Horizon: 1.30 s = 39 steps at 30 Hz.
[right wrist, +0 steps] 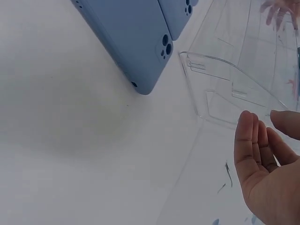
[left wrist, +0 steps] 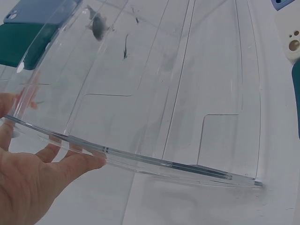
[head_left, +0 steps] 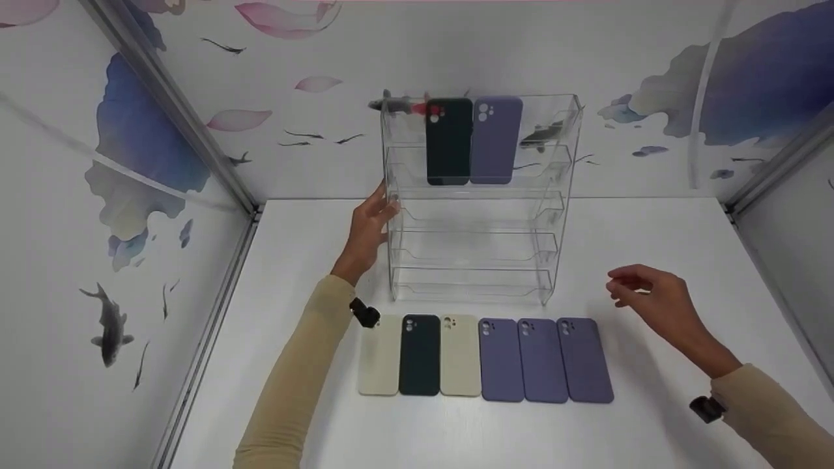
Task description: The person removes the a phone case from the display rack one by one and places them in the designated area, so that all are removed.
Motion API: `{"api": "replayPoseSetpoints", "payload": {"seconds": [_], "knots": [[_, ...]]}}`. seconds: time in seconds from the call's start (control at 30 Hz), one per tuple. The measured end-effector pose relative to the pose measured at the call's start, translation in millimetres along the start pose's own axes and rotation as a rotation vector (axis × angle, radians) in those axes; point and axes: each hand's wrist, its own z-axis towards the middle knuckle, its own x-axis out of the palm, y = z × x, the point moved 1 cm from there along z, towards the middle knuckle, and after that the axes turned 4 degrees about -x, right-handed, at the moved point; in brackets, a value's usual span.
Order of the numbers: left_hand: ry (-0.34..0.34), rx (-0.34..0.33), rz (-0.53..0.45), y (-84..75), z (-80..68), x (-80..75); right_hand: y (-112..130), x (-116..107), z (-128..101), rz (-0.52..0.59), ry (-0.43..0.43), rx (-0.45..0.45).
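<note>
The clear acrylic rack (head_left: 479, 215) stood upright at the 12 o'clock side of the white table (head_left: 651, 234), against the back wall. Its top tier held a dark green case (head_left: 449, 141) and, touching it at 3 o'clock, a purple case (head_left: 496, 140). The three lower tiers showed no cases.

The left hand (head_left: 369, 228) rested on the rack's left side wall, at 9 o'clock of the rack, fingers straight and flat against the panel edge; it gripped nothing. In the left wrist view the fingers (left wrist: 70, 159) lay along the panel's edge.

The right hand (head_left: 651, 296) hovered above the table at 4 o'clock of the rack, apart from it, fingers loosely bent and holding nothing.

A row of six cases (head_left: 485, 357) lay flat at 6 o'clock of the rack, side by side: cream, dark green, cream, then three purple.
</note>
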Motion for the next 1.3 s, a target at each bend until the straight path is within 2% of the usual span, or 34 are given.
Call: {"api": "replayPoseSetpoints", "payload": {"seconds": [0.43,1.07,1.3], "knots": [[0.002,-0.008,0.018,-0.4,-0.5,-0.5,33,-17,37,-0.007,-0.046,-0.135],[0.003,-0.004,-0.02,0.2,0.5,-0.3,72,-28,83,-0.012,-0.1,-0.227],[0.0,-0.013,0.008,-1.4,-1.2,-0.1,80,-26,99,-0.004,-0.104,-0.238]]}}
